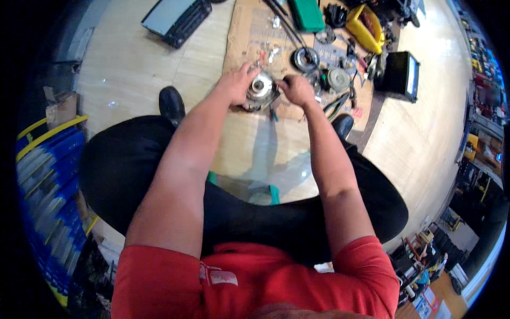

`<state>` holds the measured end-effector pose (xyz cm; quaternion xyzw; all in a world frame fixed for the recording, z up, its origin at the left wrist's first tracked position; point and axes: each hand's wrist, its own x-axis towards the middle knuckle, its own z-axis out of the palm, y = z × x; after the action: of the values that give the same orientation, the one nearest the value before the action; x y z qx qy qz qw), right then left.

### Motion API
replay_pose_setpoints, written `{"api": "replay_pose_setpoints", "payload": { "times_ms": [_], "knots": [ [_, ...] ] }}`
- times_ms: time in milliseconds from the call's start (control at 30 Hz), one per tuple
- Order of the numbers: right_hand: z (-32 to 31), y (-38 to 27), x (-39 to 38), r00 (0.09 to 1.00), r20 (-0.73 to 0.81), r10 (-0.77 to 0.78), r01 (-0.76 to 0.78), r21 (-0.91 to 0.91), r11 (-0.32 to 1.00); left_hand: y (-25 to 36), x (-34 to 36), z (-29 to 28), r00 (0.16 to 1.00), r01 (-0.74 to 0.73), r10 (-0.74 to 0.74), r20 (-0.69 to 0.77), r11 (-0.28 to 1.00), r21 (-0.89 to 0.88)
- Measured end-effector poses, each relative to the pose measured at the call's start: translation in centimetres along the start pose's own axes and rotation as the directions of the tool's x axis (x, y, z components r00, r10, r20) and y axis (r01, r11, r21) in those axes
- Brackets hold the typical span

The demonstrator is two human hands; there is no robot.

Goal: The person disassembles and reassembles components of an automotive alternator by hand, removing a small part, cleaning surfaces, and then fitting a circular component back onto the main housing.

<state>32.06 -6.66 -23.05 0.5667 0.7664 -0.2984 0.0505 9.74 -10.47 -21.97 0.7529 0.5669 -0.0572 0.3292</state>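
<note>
A round silver metal part with a central hub (260,85) sits on a flattened cardboard sheet (239,50). My left hand (237,85) is curled on its left side, fingertips at the upper rim, gripping it. At its right edge my right hand (296,89) is closed, thumb and fingers pinched round something small that I cannot make out. Below the part, a small tool with a teal handle (274,114) lies partly hidden. Just above and right are a black ring-shaped pulley (305,59) and a greenish-grey round part (338,80).
A green case (306,13), a yellow housing (365,29), long dark bars (287,26), pliers (337,106) and small parts lie on the cardboard. Black boxes (396,77) flank it, another at upper left (175,21). Blue and yellow racks (50,186) stand left; clutter lines the right.
</note>
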Motion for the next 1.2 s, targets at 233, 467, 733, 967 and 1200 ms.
{"api": "replay_pose_setpoints", "payload": {
  "times_ms": [233, 467, 733, 967, 1200],
  "knots": [
    [1.5, 2.2, 2.2, 0.998, -0.038, -0.049, 0.052, 0.097, 0.994, 0.2, 0.8, -0.6, 0.999, 0.005, -0.006, 0.053, 1.000, 0.030],
    [-1.1, 1.3, 0.7, 0.998, 0.070, -0.007, -0.003, 0.148, 0.989, 0.4, 0.9, -0.2, 0.999, -0.025, 0.026, -0.032, 0.998, 0.053],
    [-4.7, 2.5, 1.0, 0.991, -0.113, 0.069, -0.047, 0.189, 0.981, 0.5, 0.7, -0.8, 1.000, 0.010, -0.011, 0.021, 0.999, 0.036],
    [6.4, 8.8, -0.2, 0.894, -0.047, 0.445, -0.420, 0.252, 0.872, 1.2, 1.3, -1.0, 0.999, -0.008, 0.006, 0.033, 0.999, 0.045],
    [8.9, 8.6, -2.3, 0.877, 0.095, 0.470, -0.479, 0.144, 0.866, 3.3, 0.1, -1.9, 0.999, 0.028, -0.034, 0.036, 0.986, 0.165]
  ]
}}
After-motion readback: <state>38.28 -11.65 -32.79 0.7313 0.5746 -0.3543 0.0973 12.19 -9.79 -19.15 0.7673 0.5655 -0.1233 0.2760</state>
